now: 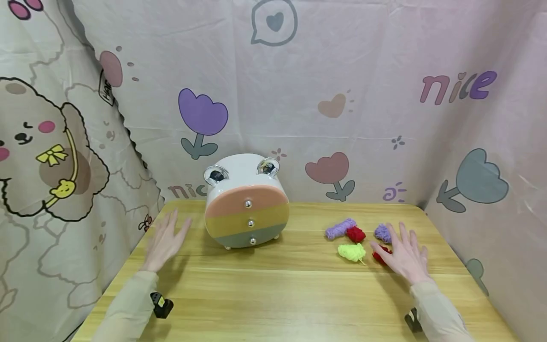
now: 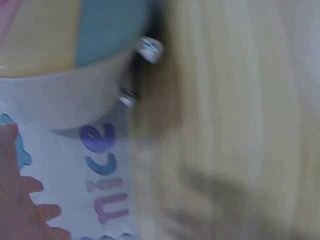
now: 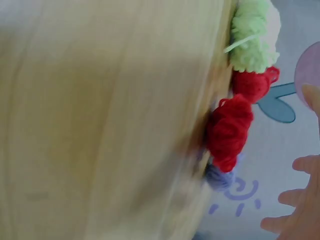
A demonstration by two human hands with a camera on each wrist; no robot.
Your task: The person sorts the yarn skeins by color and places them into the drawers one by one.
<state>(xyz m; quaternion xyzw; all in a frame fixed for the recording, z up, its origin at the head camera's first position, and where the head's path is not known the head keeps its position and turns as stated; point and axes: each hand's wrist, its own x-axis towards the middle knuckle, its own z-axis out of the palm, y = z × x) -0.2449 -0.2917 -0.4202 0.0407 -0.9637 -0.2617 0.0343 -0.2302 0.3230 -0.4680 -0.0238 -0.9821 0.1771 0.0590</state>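
your left hand [image 1: 164,244] and right hand [image 1: 406,259], fingers spread, grip nothing: left near the table's [image 1: 273,304] left edge beside the striped box [image 1: 248,215], right partly hiding a red yarn bundle [image 1: 378,256] toward the right edge, lime bundle [image 1: 352,252] nearby, curtain [image 1: 363,57] behind.

1. Left of the frame's centre, near your left hand [image 1: 165,242], you have an upright white box [image 1: 239,214], its orange, yellow and grey-green drawers closed.
2. Right of centre lies a slanting purple yarn bundle [image 1: 339,229], a red bundle [image 1: 355,234] at its right end, a yellow-green bundle [image 1: 352,252] below.
3. Farther right, your right hand [image 1: 405,255] partly hides a second red bundle [image 1: 379,257]; a second purple bundle [image 1: 382,233] lies above.
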